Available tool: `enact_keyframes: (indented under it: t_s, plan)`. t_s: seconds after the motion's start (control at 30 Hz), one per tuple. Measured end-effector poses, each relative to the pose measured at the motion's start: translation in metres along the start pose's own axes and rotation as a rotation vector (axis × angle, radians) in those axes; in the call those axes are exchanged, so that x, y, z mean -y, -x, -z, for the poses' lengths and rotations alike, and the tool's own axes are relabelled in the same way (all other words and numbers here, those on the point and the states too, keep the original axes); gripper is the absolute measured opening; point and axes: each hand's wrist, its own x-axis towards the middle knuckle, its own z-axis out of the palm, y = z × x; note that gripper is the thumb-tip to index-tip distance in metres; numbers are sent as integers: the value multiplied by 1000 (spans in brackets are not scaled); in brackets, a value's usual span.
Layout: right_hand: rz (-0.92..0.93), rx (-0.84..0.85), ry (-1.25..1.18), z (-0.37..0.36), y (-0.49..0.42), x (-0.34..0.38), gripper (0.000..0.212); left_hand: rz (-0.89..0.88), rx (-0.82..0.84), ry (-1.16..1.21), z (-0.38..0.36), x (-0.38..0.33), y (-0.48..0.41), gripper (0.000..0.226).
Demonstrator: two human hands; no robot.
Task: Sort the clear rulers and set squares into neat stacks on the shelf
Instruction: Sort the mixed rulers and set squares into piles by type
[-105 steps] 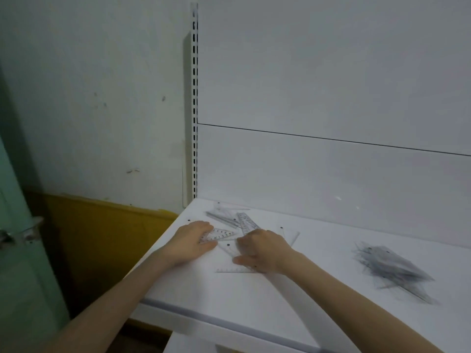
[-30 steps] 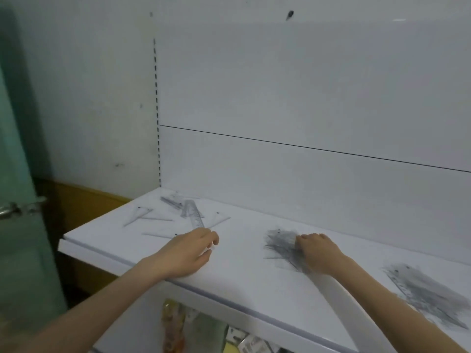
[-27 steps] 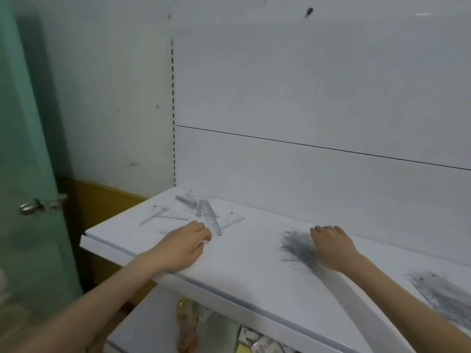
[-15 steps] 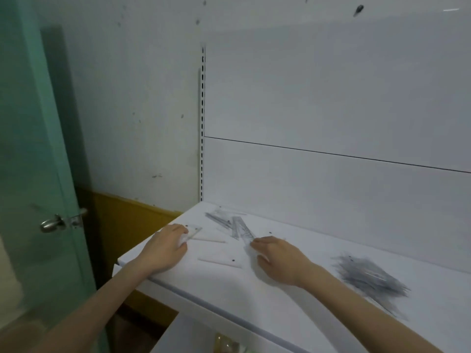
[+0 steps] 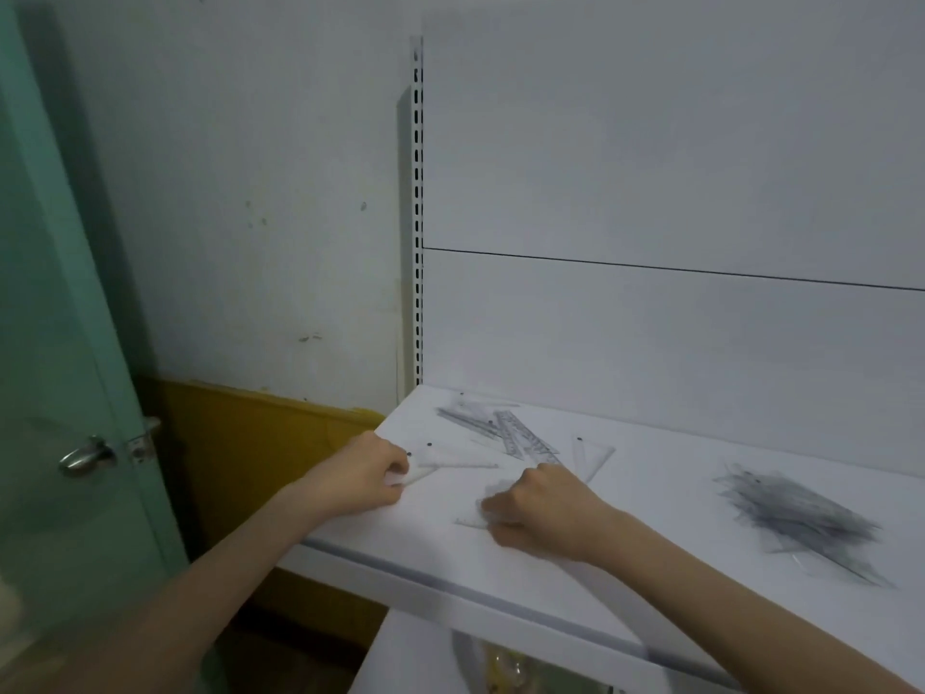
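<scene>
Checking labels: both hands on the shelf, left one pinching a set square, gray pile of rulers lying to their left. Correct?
Not quite. The head view shows the pile of rulers to the right of the hands. The rest holds: left hand pinches a set square, right hand on the shelf too.

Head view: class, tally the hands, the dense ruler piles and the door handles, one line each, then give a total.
Hands: 2, left hand and right hand
Dense ruler piles: 1
Door handles: 1
Total: 4
</scene>
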Motion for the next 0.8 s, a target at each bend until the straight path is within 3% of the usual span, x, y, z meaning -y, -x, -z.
enact_keyframes:
  t_s: [0.13, 0.27, 0.37, 0.43, 0.53, 0.67, 0.73, 0.8]
  plan:
    - [47, -60, 87, -1, 4, 21, 22, -44, 22, 50, 3, -3, 15, 28]
    - [114, -63, 21, -2, 12, 41, 47, -111, 76, 73, 6, -10, 40, 30]
    - [132, -34, 17, 7, 16, 55, 61, -117, 161, 48, 8, -9, 59, 57]
    - [150, -35, 30, 9, 19, 60, 50, -104, 220, 36, 10, -7, 70, 70]
    - [141, -68, 56, 10, 22, 68, 24, -127, 207, -31, 10, 1, 78, 45]
    - [28, -127, 14, 12, 28, 73, 24, -132, 178, -62, 10, 8, 85, 25]
    - [-83, -230, -152, 19, 32, 69, 35, -89, 122, -37, 14, 10, 85, 24]
    - [-269, -292, -545, 32, 34, 61, 30, -68, 1, -6, 20, 12, 81, 16]
